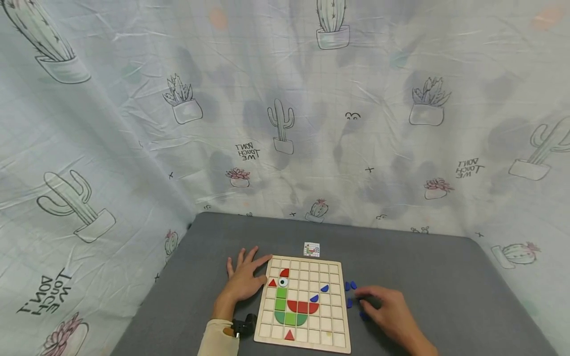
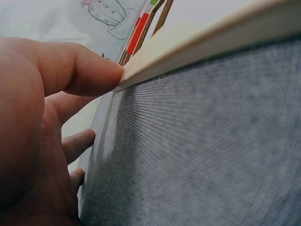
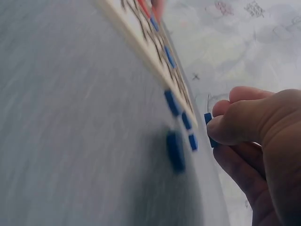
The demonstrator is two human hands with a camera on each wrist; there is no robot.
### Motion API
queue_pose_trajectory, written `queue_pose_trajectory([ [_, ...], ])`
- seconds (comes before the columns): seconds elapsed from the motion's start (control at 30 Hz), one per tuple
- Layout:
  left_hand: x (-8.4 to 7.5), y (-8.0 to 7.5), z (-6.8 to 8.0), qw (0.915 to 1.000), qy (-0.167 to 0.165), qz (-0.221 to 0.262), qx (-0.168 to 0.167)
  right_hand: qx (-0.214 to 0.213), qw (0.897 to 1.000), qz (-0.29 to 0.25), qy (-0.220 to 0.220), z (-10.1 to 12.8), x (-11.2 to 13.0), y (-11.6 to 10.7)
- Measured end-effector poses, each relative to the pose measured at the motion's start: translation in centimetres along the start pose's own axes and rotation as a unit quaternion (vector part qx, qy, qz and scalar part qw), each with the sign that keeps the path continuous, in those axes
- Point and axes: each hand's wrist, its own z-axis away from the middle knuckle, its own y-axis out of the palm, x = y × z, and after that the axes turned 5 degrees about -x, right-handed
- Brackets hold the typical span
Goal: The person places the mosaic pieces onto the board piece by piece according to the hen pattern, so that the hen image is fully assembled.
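Observation:
A wooden grid board [image 1: 324, 325] lies on the grey table, partly filled with red, green and blue pieces and a round eye piece [image 1: 282, 282]. My left hand [image 1: 242, 282] rests at its upper left, fingers spread, with the thumb and index finger touching the rim. Right of the board, my right hand [image 1: 387, 309] pinches a small blue piece [image 3: 209, 123] between thumb and fingers, raised off the table. Several other blue pieces [image 1: 349, 302] lie loose between that hand and the board. Two blue rounded pieces [image 1: 324, 288] sit slanted in board cells.
Behind the board lies a small card [image 1: 311, 249] printed with a coloured grid pattern. A white curtain [image 1: 285, 188] with cactus drawings hangs around the table [image 1: 436, 262]. On the left wrist is a black strapped device [image 1: 245, 326].

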Motion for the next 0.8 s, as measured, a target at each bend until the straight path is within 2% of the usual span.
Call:
queue_pose_trajectory([
  [0.33, 0.2, 0.1, -0.1, 1.0000, 0.000, -0.004, 0.001, 0.046, 0.996, -0.065, -0.030, -1.9, 1.6, 2.7],
  [0.53, 0.2, 0.1, -0.1, 1.0000, 0.002, -0.004, 0.001, 0.089, 0.991, -0.101, -0.026, -2.3, 2.5, 3.9],
  [0.8, 0.2, 0.1, -0.1, 1.0000, 0.000, -0.004, -0.002, 0.127, 0.986, -0.101, -0.032, -2.4, 3.2, 5.5],
])
